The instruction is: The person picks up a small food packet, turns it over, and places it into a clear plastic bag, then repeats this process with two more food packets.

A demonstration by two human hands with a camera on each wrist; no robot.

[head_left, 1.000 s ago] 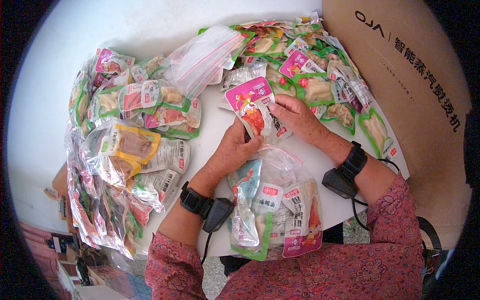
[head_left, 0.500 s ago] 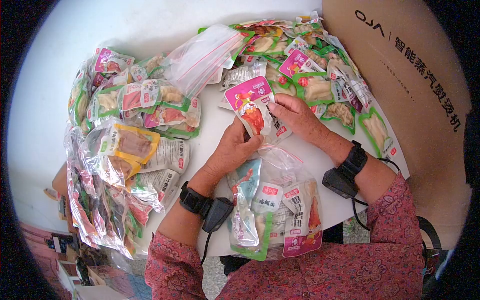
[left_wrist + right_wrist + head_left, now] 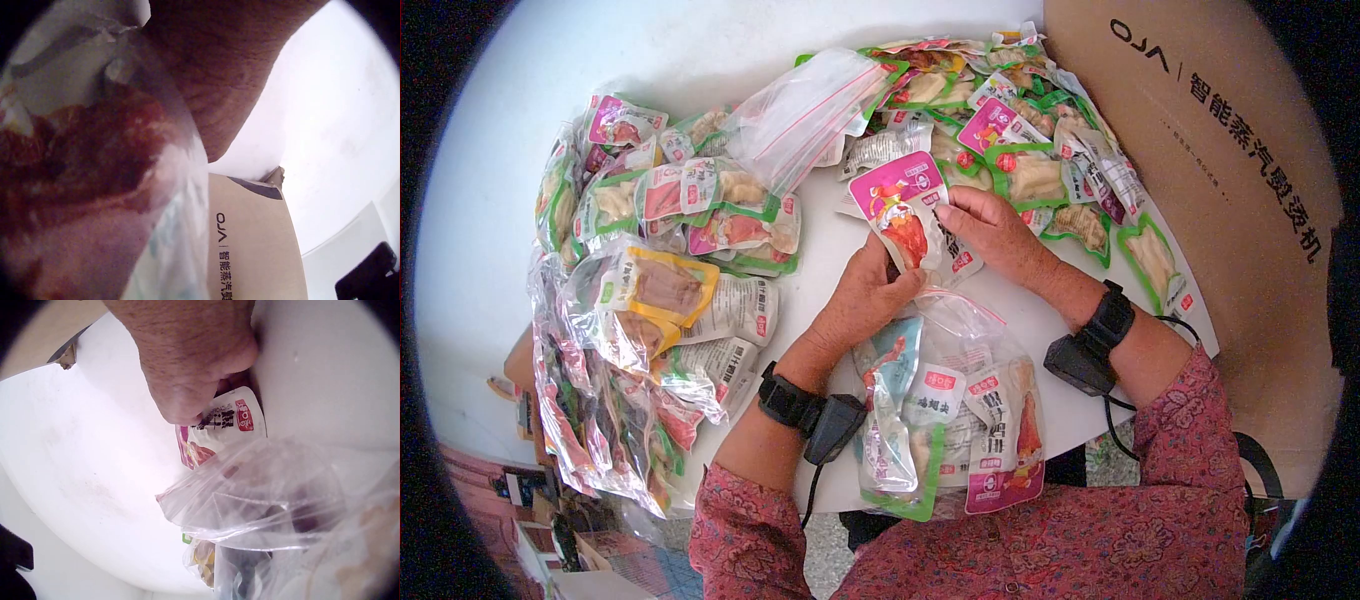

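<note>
A magenta and white food pouch with a picture of reddish meat is held up over the white table, between both hands. My left hand pinches its lower left part, with the thumb lying on the front. At the pouch's right edge, my right hand pinches it between thumb and fingers. In the right wrist view the pouch shows a red label near its corner. Just below the hands lies a clear zip bag with several food pouches in it.
Heaped packs of food pouches lie on the left, and more pouches are spread along the back right. Clear zip bags lie at the back middle. A large cardboard box stands along the table's right side.
</note>
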